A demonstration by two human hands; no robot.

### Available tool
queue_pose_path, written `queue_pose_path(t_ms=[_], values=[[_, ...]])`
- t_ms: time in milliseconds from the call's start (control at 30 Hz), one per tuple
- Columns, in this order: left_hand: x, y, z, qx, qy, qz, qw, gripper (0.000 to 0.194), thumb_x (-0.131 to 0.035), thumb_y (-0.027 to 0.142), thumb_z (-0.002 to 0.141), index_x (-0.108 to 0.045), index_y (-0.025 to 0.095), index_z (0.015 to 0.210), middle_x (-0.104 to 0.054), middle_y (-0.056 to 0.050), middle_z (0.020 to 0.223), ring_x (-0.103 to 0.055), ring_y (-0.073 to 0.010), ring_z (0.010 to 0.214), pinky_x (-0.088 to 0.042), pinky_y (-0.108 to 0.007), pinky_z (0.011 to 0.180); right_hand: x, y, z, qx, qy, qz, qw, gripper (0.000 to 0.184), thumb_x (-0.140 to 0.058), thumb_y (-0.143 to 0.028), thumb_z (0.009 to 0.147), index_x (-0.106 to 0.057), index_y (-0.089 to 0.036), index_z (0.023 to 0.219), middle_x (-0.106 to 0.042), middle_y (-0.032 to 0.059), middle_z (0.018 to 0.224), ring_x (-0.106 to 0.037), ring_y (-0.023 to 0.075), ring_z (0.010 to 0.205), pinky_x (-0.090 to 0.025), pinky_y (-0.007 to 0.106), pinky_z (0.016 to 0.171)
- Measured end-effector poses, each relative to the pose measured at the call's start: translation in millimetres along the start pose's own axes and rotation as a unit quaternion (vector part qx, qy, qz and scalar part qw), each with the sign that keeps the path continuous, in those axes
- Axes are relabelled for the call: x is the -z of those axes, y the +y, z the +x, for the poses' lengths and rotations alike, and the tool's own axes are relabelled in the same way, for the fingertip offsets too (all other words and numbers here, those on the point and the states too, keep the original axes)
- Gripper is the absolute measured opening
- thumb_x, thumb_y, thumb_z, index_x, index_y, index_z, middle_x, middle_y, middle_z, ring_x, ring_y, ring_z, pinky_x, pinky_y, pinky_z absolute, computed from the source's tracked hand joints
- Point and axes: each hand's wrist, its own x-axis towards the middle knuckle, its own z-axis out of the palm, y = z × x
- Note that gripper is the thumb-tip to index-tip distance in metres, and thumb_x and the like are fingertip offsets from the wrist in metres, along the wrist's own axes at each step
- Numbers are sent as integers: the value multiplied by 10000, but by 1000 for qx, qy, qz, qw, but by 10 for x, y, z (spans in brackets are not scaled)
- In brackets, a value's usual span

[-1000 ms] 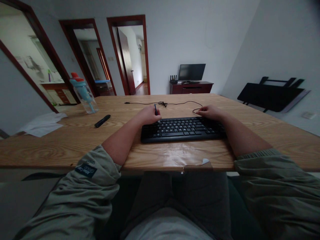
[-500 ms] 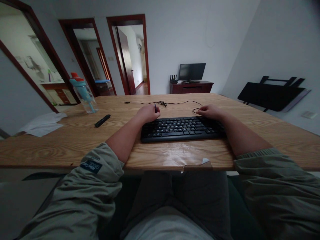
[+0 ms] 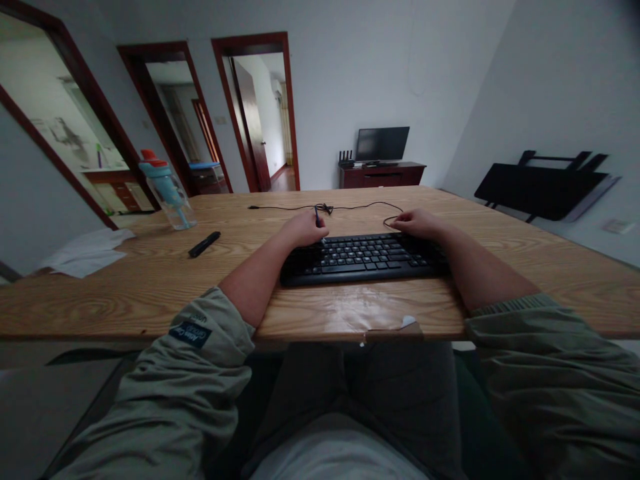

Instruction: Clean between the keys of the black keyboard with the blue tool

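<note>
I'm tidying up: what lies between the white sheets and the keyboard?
The head view shows a slim black object and the left forearm between the sheets and keyboard.

Pale walls (image 3: 350, 80) (dimly lit) carry three red-brown door frames (image 3: 250, 44).

Dim, grayish light is falling over the walls (image 3: 380, 80), with the rightmost doorway (image 3: 276, 133) glowing brightest. Pale glare is shining off the counter (image 3: 345, 308) just before the keyboard (image 3: 363, 260), whose key markings are blurring softly. The leftmost doorframe (image 3: 91, 93) is leaning and stretching; darkness is shading the view's upper right corner.
</note>
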Motion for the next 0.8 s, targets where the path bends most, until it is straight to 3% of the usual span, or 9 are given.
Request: queue_pose_path(t_ms=[200, 433, 600, 800], values=[[-13, 31, 50, 29, 29, 34, 999, 214, -557, 293, 758, -723, 161, 782, -693, -67, 772, -577, -180, 676, -370, -291, 611, -4, 31, 27, 7, 1, -6, 1000, 355, -599, -480, 932, -717, -155, 1011, -714, 88, 988, -639, 252, 893, -463, 329, 749], [-4, 195, 47, -6, 44, -18, 999, 171, -549, 262, 754, -673, 151, 713, -660, -49, 708, -564, -171, 673, -373, -289, 621, -6, 66, 58, 16, 0, 4, 1000, 370, -614, -499, 909, -717, -162, 1018, -713, 97, 1028, -646, 263, 898, -477, 345, 771], [-93, 142, 69, -3, 24, -38, 999, 167, -561, 266, 753, -677, 152, 717, -667, -38, 721, -573, -164, 680, -386, -282, 624, -6, 48, 45, 9, -1, -2, 1000, 366, -602, -491, 917, -714, -155, 1010, -717, 93, 992, -642, 258, 877, -472, 339, 744], [-141, 88, 130, 5, 43, 14, 999, 175, -557, 256, 759, -703, 166, 791, -695, -61, 802, -592, -190, 739, -391, -298, 647, -27, 113, 114, 25, 2, 4, 1000, 358, -606, -490, 904, -720, -160, 985, -713, 89, 955, -637, 257, 869, -472, 350, 755]])
